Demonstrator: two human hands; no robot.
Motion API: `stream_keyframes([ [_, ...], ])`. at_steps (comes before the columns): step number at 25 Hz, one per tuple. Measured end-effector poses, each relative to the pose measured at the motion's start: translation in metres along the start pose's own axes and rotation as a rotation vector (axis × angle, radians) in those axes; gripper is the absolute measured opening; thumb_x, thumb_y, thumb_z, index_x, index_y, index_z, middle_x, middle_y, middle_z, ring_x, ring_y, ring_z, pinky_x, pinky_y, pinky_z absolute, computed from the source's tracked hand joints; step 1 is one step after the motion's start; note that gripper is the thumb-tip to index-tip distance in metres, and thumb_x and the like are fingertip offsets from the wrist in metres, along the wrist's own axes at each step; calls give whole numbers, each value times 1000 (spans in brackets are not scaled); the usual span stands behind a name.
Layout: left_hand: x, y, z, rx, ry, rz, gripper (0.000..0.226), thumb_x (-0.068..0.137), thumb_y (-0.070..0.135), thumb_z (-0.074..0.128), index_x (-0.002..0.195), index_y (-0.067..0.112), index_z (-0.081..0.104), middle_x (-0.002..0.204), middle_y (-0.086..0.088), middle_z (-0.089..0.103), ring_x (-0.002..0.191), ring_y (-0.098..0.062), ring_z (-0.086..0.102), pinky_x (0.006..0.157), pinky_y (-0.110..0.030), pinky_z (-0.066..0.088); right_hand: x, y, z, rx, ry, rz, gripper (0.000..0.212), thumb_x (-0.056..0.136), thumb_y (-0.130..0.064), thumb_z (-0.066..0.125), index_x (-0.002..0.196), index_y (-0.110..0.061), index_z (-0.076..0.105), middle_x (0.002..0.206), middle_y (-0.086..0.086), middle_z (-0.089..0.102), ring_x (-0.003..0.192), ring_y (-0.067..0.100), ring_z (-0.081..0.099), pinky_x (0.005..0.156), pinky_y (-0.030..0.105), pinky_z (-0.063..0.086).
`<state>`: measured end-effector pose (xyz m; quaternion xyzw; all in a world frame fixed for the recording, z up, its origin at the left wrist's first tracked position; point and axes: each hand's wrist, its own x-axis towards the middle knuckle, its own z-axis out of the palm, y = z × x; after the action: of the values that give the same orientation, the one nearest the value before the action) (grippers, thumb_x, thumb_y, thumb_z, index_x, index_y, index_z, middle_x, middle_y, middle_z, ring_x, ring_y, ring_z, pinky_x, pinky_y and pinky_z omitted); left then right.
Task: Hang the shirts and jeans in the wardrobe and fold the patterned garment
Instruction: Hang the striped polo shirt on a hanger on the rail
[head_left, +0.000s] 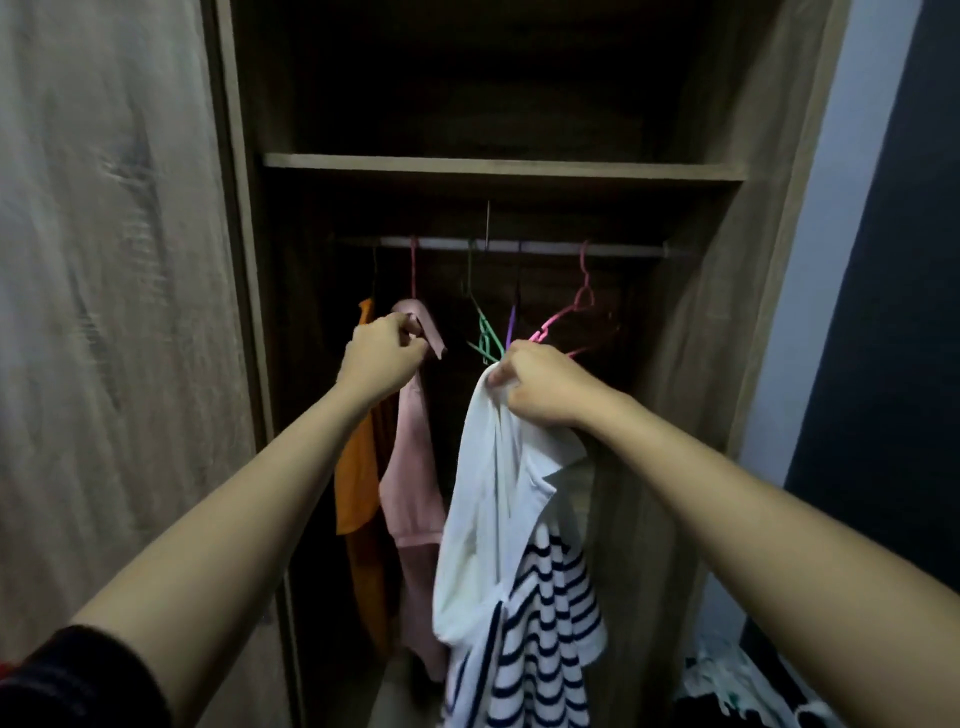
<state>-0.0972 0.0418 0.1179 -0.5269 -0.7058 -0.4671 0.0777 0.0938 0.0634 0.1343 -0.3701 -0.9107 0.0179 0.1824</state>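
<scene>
The right grip (540, 384) is a closed fist at the end of an outstretched bare arm, knuckles up, fingers curled tight round a bunched top edge of the white shirt (488, 493). The shirt hangs straight down from this grip. Navy-and-white striped cloth (545, 623) falls beneath it; whether that is part of the same garment cannot be told. Just above and behind the fist hang bare hangers – a green hanger (485, 338), a purple hanger (511, 322) and a pink hanger (566, 312) – all hooked on the rail (519, 245) of the wardrobe (675, 364).

The left grip (382, 358) is level with the right and well apart from it, wrist straight, fingers curled in a pinch on the top of the pink shirt (415, 467), which hangs from the rail. An orange garment (358, 467) hangs just beyond this grip, touching the pink one.
</scene>
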Motion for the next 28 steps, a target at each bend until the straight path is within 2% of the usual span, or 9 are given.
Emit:
stream_keyframes([
  [3,34,1,31,-213,-110,-77,22,87,21,52,101,17,69,83,-12,70,80,-26,66,82,-35,55,1,-2,2,-41,15,11,39,81,-8,47,114,-17,66,122,9,51,116,33,51,96,42,45],
  [6,69,3,66,-509,-235,-258,20,94,25,51,79,16,60,64,-5,55,56,-18,50,60,-26,46,2,5,-1,-44,33,14,44,80,-7,48,119,-18,63,123,5,50,117,27,49,97,41,43],
  [9,103,-3,93,-606,-243,-409,21,93,26,52,89,6,57,49,-3,47,47,-17,38,50,-23,29,1,18,-7,-20,52,20,50,75,-4,48,120,-21,62,119,-1,50,115,21,50,98,38,43],
  [12,125,-8,118,-568,-304,-424,53,90,39,54,120,-5,52,96,-19,64,76,-29,59,62,-27,45,4,25,-12,-24,93,75,53,74,-1,46,121,-22,61,118,-4,49,114,18,49,96,33,43],
  [14,135,-7,134,-528,-342,-423,76,88,47,53,140,-5,32,136,-22,48,119,-35,51,97,-37,45,11,28,-12,-26,101,102,53,75,-2,47,122,-22,60,120,-4,49,115,18,49,96,33,43],
  [16,140,-1,145,-562,-379,-410,88,87,49,55,146,-3,15,146,-20,36,131,-34,40,107,-38,36,19,31,-10,-26,97,118,53,75,-3,47,122,-23,60,119,-4,49,113,20,50,96,37,45],
  [19,149,2,156,-582,-423,-358,67,88,34,61,136,-4,33,119,-14,51,114,-30,52,88,-30,43,24,32,-6,-15,87,106,53,73,-2,48,121,-23,61,116,-5,49,109,20,52,92,41,47],
  [22,157,3,146,-601,-365,-297,11,86,12,61,83,4,54,77,-11,56,77,-23,54,54,-23,43,25,34,-2,-9,97,89,54,71,0,47,119,-20,62,116,-3,52,111,20,52,94,39,45],
  [28,155,2,121,-633,-353,-207,10,84,6,60,77,11,54,63,-4,47,54,-13,44,47,-22,36,21,43,9,-25,86,69,55,72,0,47,121,-21,61,118,-3,50,113,19,50,96,36,44],
])
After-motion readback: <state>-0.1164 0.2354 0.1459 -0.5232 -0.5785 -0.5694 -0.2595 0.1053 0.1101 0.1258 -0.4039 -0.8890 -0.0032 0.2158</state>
